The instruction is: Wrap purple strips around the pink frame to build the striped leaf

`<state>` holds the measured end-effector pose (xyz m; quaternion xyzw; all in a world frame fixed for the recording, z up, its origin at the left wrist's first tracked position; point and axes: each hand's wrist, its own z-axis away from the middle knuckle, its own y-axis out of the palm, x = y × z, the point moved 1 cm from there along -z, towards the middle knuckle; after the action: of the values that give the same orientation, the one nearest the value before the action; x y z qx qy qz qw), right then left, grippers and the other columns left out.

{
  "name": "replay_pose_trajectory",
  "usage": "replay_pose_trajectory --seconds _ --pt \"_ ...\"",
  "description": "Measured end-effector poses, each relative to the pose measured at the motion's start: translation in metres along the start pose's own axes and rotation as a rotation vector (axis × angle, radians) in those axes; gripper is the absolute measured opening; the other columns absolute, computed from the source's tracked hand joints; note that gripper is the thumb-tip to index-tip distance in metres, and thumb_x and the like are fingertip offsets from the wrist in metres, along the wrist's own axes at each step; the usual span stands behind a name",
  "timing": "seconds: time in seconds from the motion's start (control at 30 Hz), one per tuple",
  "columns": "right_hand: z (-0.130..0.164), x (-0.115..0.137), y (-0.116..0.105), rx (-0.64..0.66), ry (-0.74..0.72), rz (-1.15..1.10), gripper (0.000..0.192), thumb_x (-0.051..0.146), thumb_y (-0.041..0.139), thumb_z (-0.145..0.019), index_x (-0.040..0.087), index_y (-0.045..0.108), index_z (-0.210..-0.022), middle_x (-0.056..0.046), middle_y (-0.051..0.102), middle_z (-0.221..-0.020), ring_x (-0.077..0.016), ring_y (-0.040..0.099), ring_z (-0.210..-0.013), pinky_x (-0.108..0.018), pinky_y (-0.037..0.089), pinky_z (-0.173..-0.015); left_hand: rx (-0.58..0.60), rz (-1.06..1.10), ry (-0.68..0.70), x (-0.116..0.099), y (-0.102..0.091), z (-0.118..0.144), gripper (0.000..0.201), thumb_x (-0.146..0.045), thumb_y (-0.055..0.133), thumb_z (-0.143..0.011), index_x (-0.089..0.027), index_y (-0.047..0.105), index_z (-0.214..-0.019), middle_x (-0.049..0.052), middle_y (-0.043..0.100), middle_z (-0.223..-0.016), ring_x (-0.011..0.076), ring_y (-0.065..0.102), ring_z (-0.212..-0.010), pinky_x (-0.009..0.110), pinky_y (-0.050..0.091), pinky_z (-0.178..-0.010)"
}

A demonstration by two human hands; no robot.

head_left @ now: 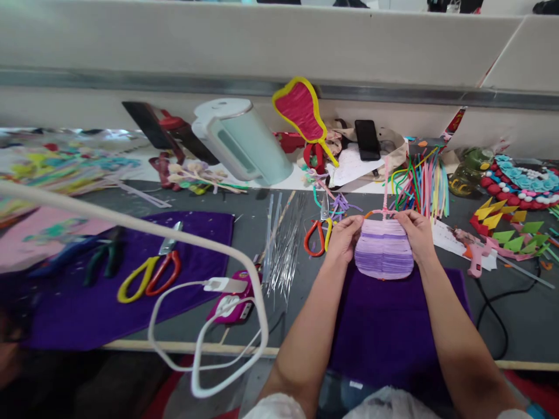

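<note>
Both of my hands hold a purple woven fan-shaped piece [384, 250], shaded from dark to light lilac, above a dark purple cloth [388, 326]. My left hand [345, 237] grips its left edge and my right hand [417, 233] grips its right edge. A pink stick [385, 192] rises from the top of the piece, between my fingertips. Red and yellow scissors [318, 233] lie just left of my left hand.
A bundle of coloured pipe cleaners [421, 180] lies behind my hands. A pink glue gun [480, 256] and its black cable lie to the right. Silver wires [283, 250], a second purple cloth [126, 279] with scissors, a white lamp [242, 139] and a red fan [301, 110] are on the left.
</note>
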<state>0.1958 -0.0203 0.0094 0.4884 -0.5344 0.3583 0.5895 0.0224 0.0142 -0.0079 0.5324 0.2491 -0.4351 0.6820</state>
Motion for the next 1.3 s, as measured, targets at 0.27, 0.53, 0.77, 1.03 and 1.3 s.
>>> replay_pose_trajectory --seconds 0.27,0.53,0.77,1.03,1.3 --pt "0.0 -0.004 -0.001 0.045 0.015 -0.055 0.024 0.044 0.071 -0.074 0.021 0.066 -0.073 0.003 0.058 -0.064 -0.0104 0.045 -0.056 -0.024 0.034 -0.054 0.111 0.079 -0.173 -0.006 0.002 0.002 0.041 -0.033 0.089 -0.044 -0.014 0.061 -0.067 -0.001 0.064 -0.06 0.0102 0.057 -0.054 0.023 0.045 -0.056" --pt "0.016 0.015 0.017 0.005 -0.152 0.087 0.021 0.041 0.066 -0.079 0.02 0.064 -0.074 0.002 0.054 -0.065 -0.0109 0.043 -0.059 -0.025 0.034 -0.056 -0.096 -0.159 0.254 -0.004 0.001 0.003 0.033 -0.035 0.083 -0.056 -0.016 0.06 -0.071 -0.007 0.054 -0.055 0.0051 0.043 -0.047 0.019 0.032 -0.049" --pt "0.026 0.023 0.027 0.0 -0.21 0.191 0.022 0.042 0.063 -0.081 0.022 0.064 -0.075 0.002 0.054 -0.064 -0.012 0.043 -0.058 -0.025 0.034 -0.054 -0.126 -0.474 0.451 -0.007 0.0 0.007 0.021 -0.037 0.071 -0.07 -0.017 0.071 -0.074 0.0 0.063 -0.066 0.0111 0.052 -0.06 0.022 0.039 -0.057" --pt "0.031 0.029 0.03 0.027 -0.255 0.213 0.018 0.04 0.062 -0.083 0.023 0.064 -0.077 0.001 0.057 -0.067 -0.0126 0.046 -0.059 -0.026 0.036 -0.056 -0.08 -0.494 0.403 -0.016 0.001 0.012 0.024 -0.036 0.077 -0.063 -0.015 0.072 -0.075 0.002 0.066 -0.069 0.013 0.055 -0.064 0.023 0.043 -0.062" --pt "0.028 0.026 0.027 0.029 -0.229 0.194 0.019 0.04 0.062 -0.083 0.022 0.065 -0.078 0.001 0.056 -0.067 -0.0126 0.045 -0.06 -0.026 0.035 -0.056 -0.019 -0.4 0.288 -0.021 -0.001 0.013 0.024 -0.037 0.076 -0.065 -0.016 0.07 -0.075 -0.003 0.058 -0.061 0.0068 0.045 -0.052 0.02 0.034 -0.051"
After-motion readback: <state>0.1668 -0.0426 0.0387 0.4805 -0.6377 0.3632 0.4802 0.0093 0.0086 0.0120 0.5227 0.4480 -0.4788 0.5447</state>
